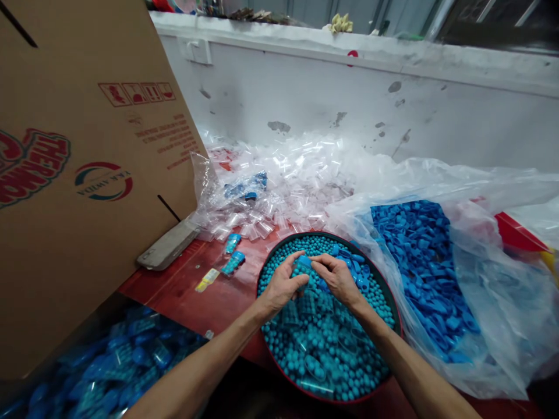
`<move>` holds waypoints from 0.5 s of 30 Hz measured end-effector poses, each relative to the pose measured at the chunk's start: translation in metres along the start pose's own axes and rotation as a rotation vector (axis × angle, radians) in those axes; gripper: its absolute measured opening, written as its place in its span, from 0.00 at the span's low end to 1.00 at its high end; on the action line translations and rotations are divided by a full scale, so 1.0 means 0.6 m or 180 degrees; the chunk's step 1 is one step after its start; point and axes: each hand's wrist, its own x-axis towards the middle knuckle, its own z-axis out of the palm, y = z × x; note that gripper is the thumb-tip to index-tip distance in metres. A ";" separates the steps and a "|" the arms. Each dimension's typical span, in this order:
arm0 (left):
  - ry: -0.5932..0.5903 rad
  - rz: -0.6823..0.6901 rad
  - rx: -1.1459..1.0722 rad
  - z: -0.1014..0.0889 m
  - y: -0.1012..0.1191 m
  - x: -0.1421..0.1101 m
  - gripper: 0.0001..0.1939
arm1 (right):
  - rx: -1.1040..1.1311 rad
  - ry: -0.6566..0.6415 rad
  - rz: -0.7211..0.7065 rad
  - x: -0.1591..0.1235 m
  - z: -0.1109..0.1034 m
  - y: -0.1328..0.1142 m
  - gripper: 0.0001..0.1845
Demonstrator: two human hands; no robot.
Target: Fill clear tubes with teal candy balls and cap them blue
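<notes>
A round dark tray (384, 285) on the red table is full of small teal balls (332, 355), with several clear tubes lying among them and blue caps along its far right side. Both my hands meet over the tray's far middle. My left hand (282, 285) curls round a clear tube (305, 269) filled with teal balls. My right hand (336, 278) pinches at the top of the same tube, where a blue cap sits.
A big cardboard box (82, 163) leans at the left. Below it lies a heap of filled blue tubes (113, 361). Empty clear tubes (297, 180) pile against the white wall. A clear plastic bag of blue caps (423, 262) lies right of the tray.
</notes>
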 end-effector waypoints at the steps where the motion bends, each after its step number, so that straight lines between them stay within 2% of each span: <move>1: -0.0040 0.0008 -0.0026 0.000 0.001 -0.002 0.30 | 0.0053 0.0001 0.0042 -0.001 0.000 0.000 0.12; 4: -0.0165 -0.0047 -0.0060 -0.001 0.007 -0.007 0.31 | 0.0146 0.0028 0.0140 -0.006 0.001 -0.002 0.13; 8: -0.0173 -0.0154 -0.0080 0.002 0.018 -0.013 0.29 | 0.0039 0.0101 -0.0024 -0.012 0.002 -0.004 0.11; 11: -0.0248 -0.0182 -0.0081 0.003 0.027 -0.016 0.31 | 0.0104 0.0108 0.0048 -0.016 0.003 -0.006 0.11; 15: -0.0189 -0.0199 0.0145 0.003 0.034 -0.020 0.31 | 0.0087 0.0228 0.0094 -0.023 0.006 -0.010 0.11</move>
